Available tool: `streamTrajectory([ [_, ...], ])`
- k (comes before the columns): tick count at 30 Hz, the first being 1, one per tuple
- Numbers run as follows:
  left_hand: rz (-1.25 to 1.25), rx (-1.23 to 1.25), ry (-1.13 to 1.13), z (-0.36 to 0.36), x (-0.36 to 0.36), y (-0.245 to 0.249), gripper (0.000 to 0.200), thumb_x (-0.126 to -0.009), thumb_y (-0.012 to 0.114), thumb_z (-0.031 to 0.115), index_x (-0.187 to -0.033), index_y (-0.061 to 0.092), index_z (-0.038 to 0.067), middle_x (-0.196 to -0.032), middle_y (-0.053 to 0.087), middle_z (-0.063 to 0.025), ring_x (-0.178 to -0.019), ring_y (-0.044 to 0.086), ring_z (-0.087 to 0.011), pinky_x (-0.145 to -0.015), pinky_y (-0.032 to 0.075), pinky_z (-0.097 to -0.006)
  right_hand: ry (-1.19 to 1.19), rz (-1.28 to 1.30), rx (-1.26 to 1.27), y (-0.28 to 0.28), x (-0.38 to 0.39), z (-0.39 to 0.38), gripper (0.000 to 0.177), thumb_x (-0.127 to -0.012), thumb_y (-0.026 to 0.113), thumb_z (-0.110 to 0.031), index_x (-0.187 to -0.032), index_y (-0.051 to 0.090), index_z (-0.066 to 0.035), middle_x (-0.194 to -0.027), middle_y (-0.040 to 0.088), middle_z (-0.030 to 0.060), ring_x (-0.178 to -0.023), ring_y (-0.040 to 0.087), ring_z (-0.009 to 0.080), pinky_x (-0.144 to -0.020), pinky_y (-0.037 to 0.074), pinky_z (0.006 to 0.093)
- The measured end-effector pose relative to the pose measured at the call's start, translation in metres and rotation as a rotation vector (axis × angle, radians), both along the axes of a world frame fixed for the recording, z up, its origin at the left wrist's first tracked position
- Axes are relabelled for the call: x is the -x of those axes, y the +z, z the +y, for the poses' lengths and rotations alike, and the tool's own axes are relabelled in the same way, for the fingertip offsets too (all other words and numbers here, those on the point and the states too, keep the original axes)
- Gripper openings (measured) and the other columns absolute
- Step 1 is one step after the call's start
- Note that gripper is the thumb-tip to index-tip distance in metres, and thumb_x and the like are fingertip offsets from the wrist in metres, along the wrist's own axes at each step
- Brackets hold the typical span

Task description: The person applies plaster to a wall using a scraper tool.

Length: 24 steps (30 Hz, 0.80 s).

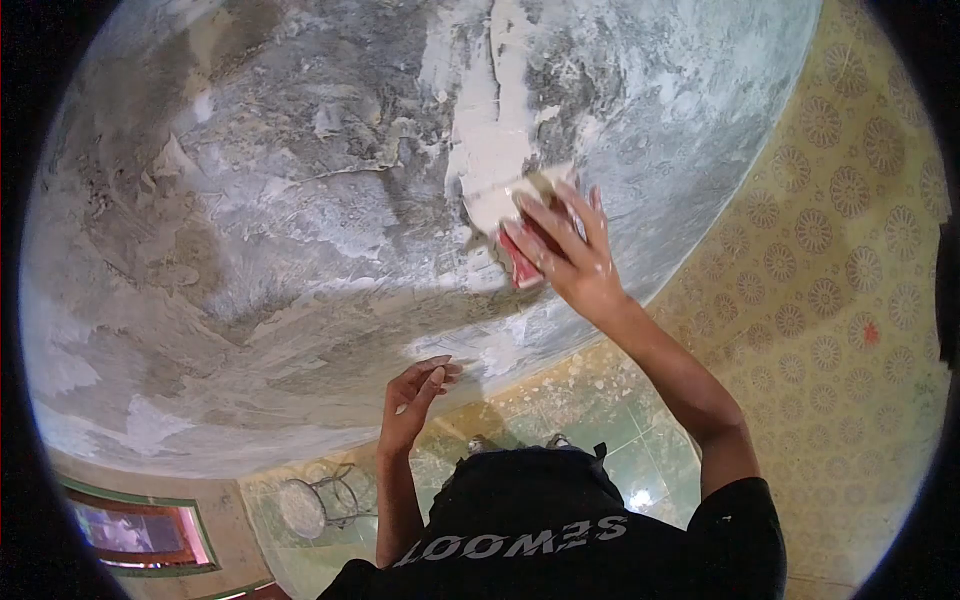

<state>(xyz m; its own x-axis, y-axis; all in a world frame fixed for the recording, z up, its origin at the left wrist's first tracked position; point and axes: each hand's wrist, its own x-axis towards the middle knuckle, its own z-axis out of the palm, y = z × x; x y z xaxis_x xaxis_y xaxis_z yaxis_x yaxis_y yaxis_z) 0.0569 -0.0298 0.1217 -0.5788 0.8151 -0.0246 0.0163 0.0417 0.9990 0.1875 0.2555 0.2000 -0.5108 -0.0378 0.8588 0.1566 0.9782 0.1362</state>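
My right hand [575,250] grips a putty knife [520,262] with a red handle, its fingers spread along the broad blade. The blade lies against the grey, patchy plastered wall [330,200], at the lower end of a strip of wet white putty [495,135]. White smears mark the fingers of this hand. Lower and to the left, my left hand [418,392] hovers in front of the wall, its fingers curled in to meet the thumb. Nothing shows between them.
A patterned yellowish wall [800,270] meets the plastered one at the right. Below lies a green tiled floor [600,440] spattered with white. A round-topped metal stool [303,508] stands at lower left, near a wood-framed window [135,528].
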Motion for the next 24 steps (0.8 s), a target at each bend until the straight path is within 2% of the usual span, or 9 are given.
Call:
streamTrajectory([
  [3,-0.015,0.017,0.013,-0.009,0.007,-0.01,0.039,-0.1,0.062,0.029,-0.124,0.065,-0.001,-0.111,0.072,-0.0153,-0.098,0.068,-0.0226,-0.085,0.053,-0.0366,0.003,-0.044,0.004,-0.012,-0.014,-0.007,0.047,-0.084,0.068,-0.017,-0.129,0.066,-0.027,-0.149,0.051,0.0007,-0.138,0.043,0.0321,-0.115,0.027,0.0646],
  [5,-0.039,0.042,0.029,-0.013,0.008,-0.015,0.039,-0.099,0.062,0.029,-0.124,0.065,-0.001,-0.111,0.072,-0.015,-0.098,0.068,-0.0226,-0.085,0.053,-0.0365,0.024,0.046,-0.055,-0.008,-0.007,0.007,0.048,-0.083,0.071,-0.016,-0.129,0.066,-0.028,-0.149,0.052,0.0008,-0.138,0.042,0.0316,-0.117,0.024,0.0625],
  [8,-0.024,0.039,0.019,-0.007,0.007,-0.012,0.039,-0.1,0.062,0.028,-0.124,0.065,-0.001,-0.112,0.072,-0.0148,-0.099,0.069,-0.0229,-0.085,0.053,-0.0366,-0.03,0.197,-0.037,0.04,-0.004,0.004,0.051,-0.079,0.072,-0.013,-0.128,0.068,-0.028,-0.146,0.055,0.001,-0.137,0.042,0.0332,-0.117,0.025,0.061],
  [11,-0.005,0.018,-0.001,0.003,0.003,-0.002,0.037,-0.1,0.061,0.027,-0.124,0.065,-0.002,-0.112,0.072,-0.0147,-0.099,0.069,-0.023,-0.085,0.053,-0.0368,-0.025,0.171,0.019,0.043,0.006,0.004,0.051,-0.08,0.07,-0.013,-0.129,0.067,-0.027,-0.144,0.056,0.0013,-0.137,0.043,0.0336,-0.115,0.028,0.0613],
  [17,-0.034,-0.012,-0.008,0.002,0.008,-0.003,0.04,-0.1,0.064,0.028,-0.125,0.064,-0.003,-0.111,0.073,-0.0123,-0.098,0.067,-0.0187,-0.084,0.052,-0.0327,0.005,-0.05,0.002,-0.038,-0.016,-0.007,0.052,-0.082,0.069,-0.012,-0.13,0.065,-0.029,-0.149,0.05,0.0017,-0.139,0.041,0.0327,-0.116,0.029,0.0607],
  [19,-0.05,-0.002,0.008,-0.004,0.013,-0.011,0.039,-0.1,0.064,0.028,-0.125,0.065,-0.003,-0.111,0.073,-0.0122,-0.098,0.067,-0.0188,-0.084,0.052,-0.0328,0.008,-0.121,0.008,-0.038,-0.016,-0.006,0.052,-0.081,0.07,-0.011,-0.13,0.065,-0.029,-0.149,0.049,0.0018,-0.14,0.04,0.0318,-0.117,0.028,0.0602],
  [21,-0.072,0.02,0.018,-0.007,0.012,-0.015,0.039,-0.1,0.064,0.028,-0.124,0.066,-0.002,-0.111,0.073,-0.0121,-0.098,0.067,-0.0188,-0.084,0.052,-0.0329,0.05,0.146,-0.014,-0.029,-0.007,0.003,0.058,-0.08,0.072,-0.008,-0.132,0.063,-0.032,-0.147,0.05,0.0021,-0.14,0.039,0.0302,-0.118,0.026,0.0621],
  [22,-0.074,0.023,0.025,-0.007,0.011,-0.015,0.038,-0.1,0.064,0.028,-0.124,0.066,-0.001,-0.111,0.073,-0.012,-0.098,0.067,-0.0189,-0.084,0.052,-0.0331,0.086,0.199,0.052,-0.018,-0.002,0.006,0.062,-0.075,0.076,-0.007,-0.131,0.065,-0.032,-0.147,0.051,0.0025,-0.139,0.039,0.0325,-0.118,0.026,0.0607],
  [24,-0.073,0.03,0.026,-0.007,0.01,-0.014,0.038,-0.1,0.064,0.028,-0.124,0.067,-0.001,-0.111,0.073,-0.0119,-0.098,0.067,-0.019,-0.084,0.052,-0.0332,0.018,0.195,0.041,0.02,-0.004,0.009,0.06,-0.075,0.076,-0.007,-0.129,0.067,-0.032,-0.147,0.051,0.0029,-0.138,0.04,0.0337,-0.118,0.027,0.0596],
])
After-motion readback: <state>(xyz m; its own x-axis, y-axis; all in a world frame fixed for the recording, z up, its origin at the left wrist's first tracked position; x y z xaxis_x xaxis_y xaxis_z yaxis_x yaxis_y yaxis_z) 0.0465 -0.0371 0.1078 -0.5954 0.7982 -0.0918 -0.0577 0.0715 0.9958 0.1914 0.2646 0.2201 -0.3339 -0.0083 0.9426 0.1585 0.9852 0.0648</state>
